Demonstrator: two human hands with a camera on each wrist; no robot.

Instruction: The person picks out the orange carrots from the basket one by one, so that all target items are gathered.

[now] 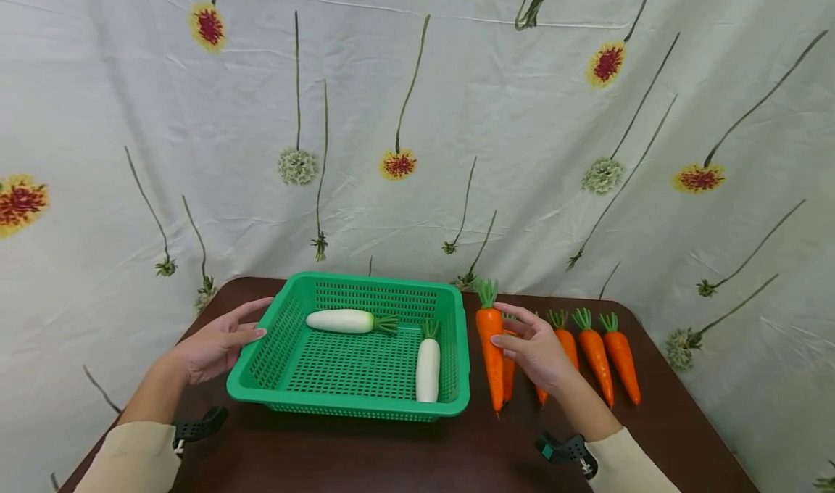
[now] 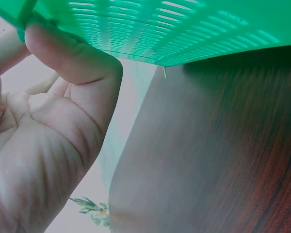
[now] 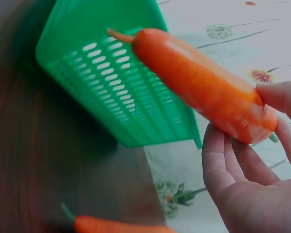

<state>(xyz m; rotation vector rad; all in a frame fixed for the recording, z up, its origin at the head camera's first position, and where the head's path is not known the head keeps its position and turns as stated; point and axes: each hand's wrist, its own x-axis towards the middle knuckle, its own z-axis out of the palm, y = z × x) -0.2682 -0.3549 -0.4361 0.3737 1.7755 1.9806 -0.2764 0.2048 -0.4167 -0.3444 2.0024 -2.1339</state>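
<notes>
In the head view, my right hand point(image 1: 538, 351) holds an orange carrot point(image 1: 491, 355) upright by its upper part, just right of the green basket point(image 1: 346, 408). In the right wrist view, thumb and fingers pinch the carrot point(image 3: 199, 82) near its leafy end, its thin root tip overlapping the basket wall point(image 3: 102, 92). My left hand point(image 1: 218, 344) is at the basket's left rim, thumb and fingers at its edge; the left wrist view shows the thumb point(image 2: 72, 58) against the rim. Inside lie two white radishes, one sideways point(image 1: 342, 321) at the back, one lengthwise point(image 1: 428, 370) at right.
Several more carrots lie in a row on the dark wooden table point(image 1: 339, 453), right of the basket; the outermost carrot point(image 1: 622, 366) is near the right edge. Some are partly hidden behind my right hand. A white flowered cloth point(image 1: 365, 116) hangs behind the table.
</notes>
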